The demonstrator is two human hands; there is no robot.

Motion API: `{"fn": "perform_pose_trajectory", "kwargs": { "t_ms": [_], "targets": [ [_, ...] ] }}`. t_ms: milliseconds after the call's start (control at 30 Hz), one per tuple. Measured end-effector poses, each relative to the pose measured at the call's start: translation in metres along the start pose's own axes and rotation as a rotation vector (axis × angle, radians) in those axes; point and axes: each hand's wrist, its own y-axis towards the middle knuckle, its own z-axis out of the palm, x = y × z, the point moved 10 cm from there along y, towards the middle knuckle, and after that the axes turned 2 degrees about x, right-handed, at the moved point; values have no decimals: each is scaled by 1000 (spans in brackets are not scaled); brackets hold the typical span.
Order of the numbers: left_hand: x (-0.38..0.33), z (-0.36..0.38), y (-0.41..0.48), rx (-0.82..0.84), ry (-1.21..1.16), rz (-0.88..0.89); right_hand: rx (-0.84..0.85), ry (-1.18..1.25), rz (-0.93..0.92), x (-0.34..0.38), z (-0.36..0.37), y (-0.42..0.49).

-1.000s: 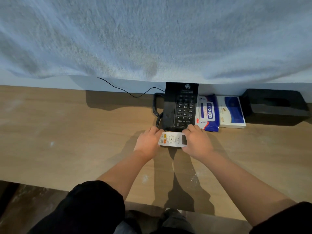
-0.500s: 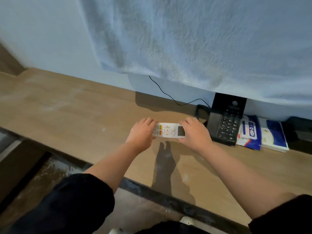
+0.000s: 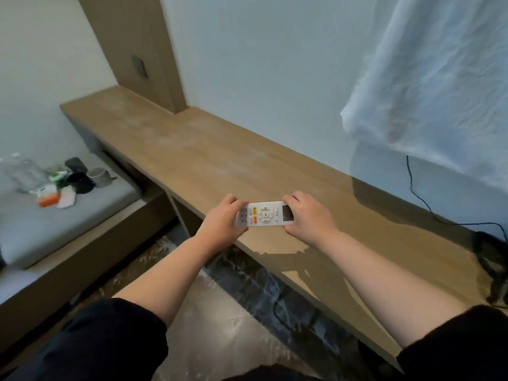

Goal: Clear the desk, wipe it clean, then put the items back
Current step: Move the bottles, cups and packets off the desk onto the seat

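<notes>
Two hands on one white remote [image 3: 265,214] | left hand [image 3: 220,224] grasps keypad end | right hand [image 3: 310,218] grasps display end | remote lies crosswise over desk [image 3: 220,160], near its front edge | small items [image 3: 63,182] on grey cushion [image 3: 68,224], far left

white remote [image 3: 266,214], tan desk [image 3: 220,160], black cable [image 3: 420,199]

Head camera looks down over the front edge of the desk [image 3: 220,160], facing its far left corner. Left hand [image 3: 221,225], right hand [image 3: 309,218] sit close.
</notes>
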Motion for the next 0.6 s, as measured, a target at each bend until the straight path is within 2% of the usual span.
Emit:
{"fn": "perform_pose_trajectory", "kwargs": {
  "t_ms": [300, 600],
  "targets": [
    [149, -66, 12, -94, -89, -178, 18, 57, -121, 106, 30, 131],
    [290, -109, 83, -171, -73, -320, 34, 117, -230, 177, 74, 301]
  ]
}}
